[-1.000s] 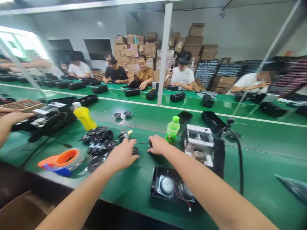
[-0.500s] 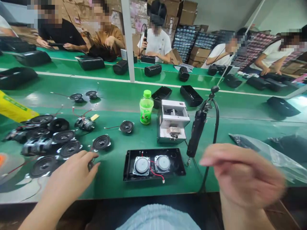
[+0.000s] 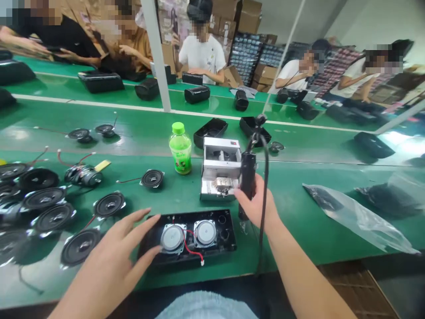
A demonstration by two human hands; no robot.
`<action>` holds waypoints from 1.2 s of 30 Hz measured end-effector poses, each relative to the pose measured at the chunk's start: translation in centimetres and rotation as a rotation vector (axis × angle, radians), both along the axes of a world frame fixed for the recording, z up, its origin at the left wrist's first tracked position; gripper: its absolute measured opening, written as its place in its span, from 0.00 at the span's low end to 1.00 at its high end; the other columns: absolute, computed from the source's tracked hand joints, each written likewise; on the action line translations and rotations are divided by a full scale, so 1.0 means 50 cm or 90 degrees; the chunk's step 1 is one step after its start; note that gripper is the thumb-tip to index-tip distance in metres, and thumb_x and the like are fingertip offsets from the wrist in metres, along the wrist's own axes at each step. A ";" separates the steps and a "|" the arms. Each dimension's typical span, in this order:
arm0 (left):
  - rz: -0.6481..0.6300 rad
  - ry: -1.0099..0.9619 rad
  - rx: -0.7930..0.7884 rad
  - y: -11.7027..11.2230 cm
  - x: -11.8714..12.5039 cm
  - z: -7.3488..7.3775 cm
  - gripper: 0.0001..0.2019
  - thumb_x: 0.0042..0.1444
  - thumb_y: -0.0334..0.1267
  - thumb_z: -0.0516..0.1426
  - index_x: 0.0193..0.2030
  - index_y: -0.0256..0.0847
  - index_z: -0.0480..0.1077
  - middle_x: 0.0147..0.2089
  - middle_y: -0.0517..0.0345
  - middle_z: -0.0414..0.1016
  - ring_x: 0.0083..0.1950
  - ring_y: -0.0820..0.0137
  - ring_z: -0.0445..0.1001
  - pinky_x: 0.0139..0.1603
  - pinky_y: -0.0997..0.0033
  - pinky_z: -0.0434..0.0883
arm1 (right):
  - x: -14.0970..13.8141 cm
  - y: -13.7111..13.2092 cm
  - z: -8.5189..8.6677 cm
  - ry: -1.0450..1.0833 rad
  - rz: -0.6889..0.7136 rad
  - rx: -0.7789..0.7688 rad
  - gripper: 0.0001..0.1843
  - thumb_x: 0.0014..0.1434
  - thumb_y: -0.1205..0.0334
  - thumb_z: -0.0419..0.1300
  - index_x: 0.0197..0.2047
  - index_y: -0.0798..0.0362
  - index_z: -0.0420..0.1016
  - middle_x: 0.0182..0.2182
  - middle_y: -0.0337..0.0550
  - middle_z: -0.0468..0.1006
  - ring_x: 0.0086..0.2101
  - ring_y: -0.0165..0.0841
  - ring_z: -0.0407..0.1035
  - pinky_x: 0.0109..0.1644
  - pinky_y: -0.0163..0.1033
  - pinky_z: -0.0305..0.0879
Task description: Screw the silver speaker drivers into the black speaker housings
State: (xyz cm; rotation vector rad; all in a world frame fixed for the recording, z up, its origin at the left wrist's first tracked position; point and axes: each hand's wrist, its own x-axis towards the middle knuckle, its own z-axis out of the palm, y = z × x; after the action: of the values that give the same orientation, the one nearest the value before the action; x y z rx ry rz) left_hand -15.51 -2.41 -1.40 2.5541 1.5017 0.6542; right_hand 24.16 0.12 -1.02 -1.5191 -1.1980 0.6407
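Green workbench (image 3: pixel 299 212), head view: the black speaker housing (image 3: pixel 227 234), fitted with two drivers, lies at the near edge between both hands. The left hand (image 3: pixel 113 261), fingers spread wide, touches the housing's left end. The right hand (image 3: pixel 257 206) is wrapped around the black electric screwdriver (image 3: pixel 247 175), held upright just beyond the housing's right end, beside the white screw feeder (image 3: pixel 221 155). Loose speaker cones (image 3: pixel 49 208) lie to the left.
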 end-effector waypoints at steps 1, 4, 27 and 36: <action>-0.010 0.001 -0.002 0.000 0.025 0.001 0.23 0.71 0.53 0.59 0.70 0.55 0.72 0.75 0.50 0.71 0.67 0.49 0.78 0.62 0.49 0.80 | 0.000 0.001 -0.002 0.033 -0.008 0.007 0.33 0.58 0.45 0.76 0.61 0.49 0.74 0.43 0.44 0.83 0.39 0.38 0.79 0.48 0.50 0.81; -0.004 -0.062 -0.036 0.005 0.078 -0.012 0.17 0.74 0.46 0.56 0.65 0.53 0.74 0.73 0.52 0.73 0.68 0.55 0.77 0.65 0.51 0.79 | 0.018 -0.002 0.007 0.152 -0.021 0.047 0.30 0.64 0.36 0.67 0.61 0.44 0.70 0.34 0.35 0.77 0.29 0.33 0.74 0.36 0.44 0.78; -0.273 0.152 -0.082 0.069 0.166 0.056 0.15 0.66 0.36 0.65 0.59 0.46 0.78 0.51 0.57 0.86 0.48 0.58 0.78 0.47 0.53 0.62 | 0.058 -0.053 0.154 0.279 -0.129 0.188 0.38 0.44 0.25 0.77 0.48 0.44 0.84 0.25 0.35 0.73 0.21 0.36 0.66 0.21 0.45 0.64; -0.249 0.112 -0.095 0.061 0.161 0.041 0.12 0.68 0.37 0.65 0.58 0.46 0.78 0.54 0.58 0.87 0.50 0.58 0.80 0.47 0.55 0.61 | 0.054 -0.062 0.130 0.267 -0.131 0.183 0.32 0.63 0.25 0.61 0.53 0.42 0.83 0.27 0.38 0.73 0.22 0.39 0.71 0.24 0.48 0.73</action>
State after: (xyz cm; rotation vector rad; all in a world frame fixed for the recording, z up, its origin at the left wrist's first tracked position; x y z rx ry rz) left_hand -7.45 0.63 0.67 2.7266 0.9951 0.2619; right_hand 26.88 -2.96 5.46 -1.1732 -0.7651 0.5840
